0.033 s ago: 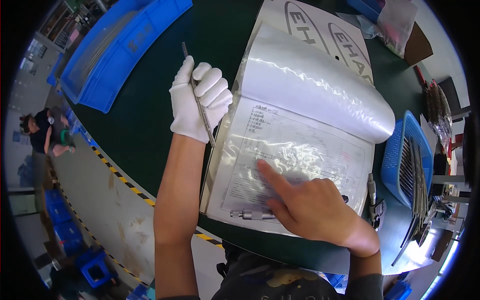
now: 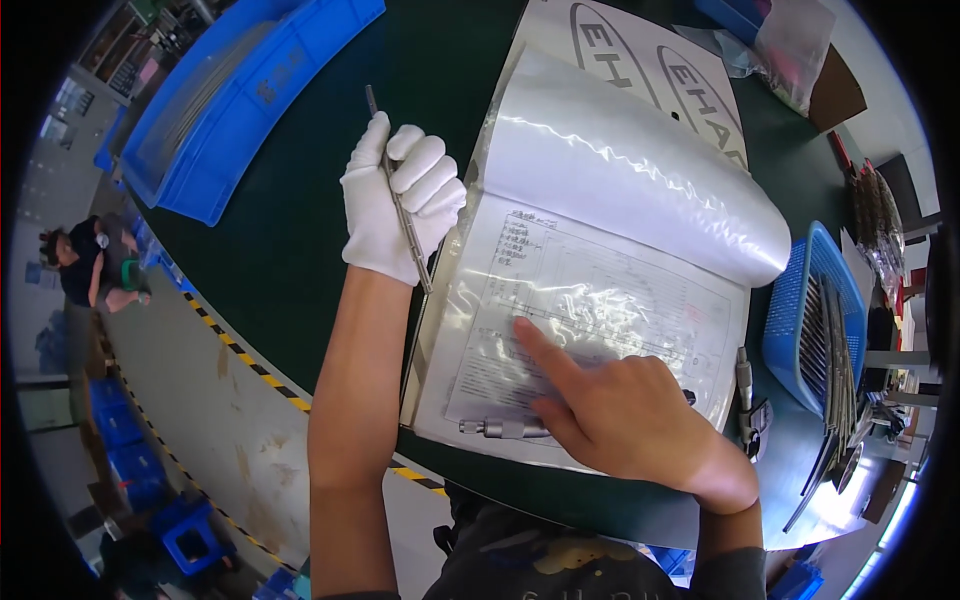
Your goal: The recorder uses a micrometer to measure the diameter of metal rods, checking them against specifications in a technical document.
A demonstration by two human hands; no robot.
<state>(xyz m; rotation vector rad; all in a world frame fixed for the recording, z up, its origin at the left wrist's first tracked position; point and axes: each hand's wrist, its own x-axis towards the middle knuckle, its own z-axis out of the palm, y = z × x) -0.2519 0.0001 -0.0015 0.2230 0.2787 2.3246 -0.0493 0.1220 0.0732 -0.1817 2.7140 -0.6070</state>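
My left hand (image 2: 403,200), in a white glove, is closed around a thin metal rod (image 2: 410,235). The rod slants, its upper tip above the thumb and its lower end by the wrist. My bare right hand (image 2: 635,415) has its index finger stretched onto a drawing sheet (image 2: 520,290) in a clear sleeve. Its thumb is out, the other fingers are curled. Beneath this hand lies a micrometer (image 2: 505,428), largely covered; whether the curled fingers touch it is hidden. The sleeve belongs to an open folder (image 2: 422,370), with another sleeve (image 2: 640,180) curling up.
Far left stands a blue bin (image 2: 235,150) with rods inside. On the right, a blue basket (image 2: 775,335) holds many metal rods, some sticking out. A second measuring tool (image 2: 744,385) lies between folder and basket. Plastic bags (image 2: 795,50) sit far right. A person (image 2: 80,260) is beyond the table.
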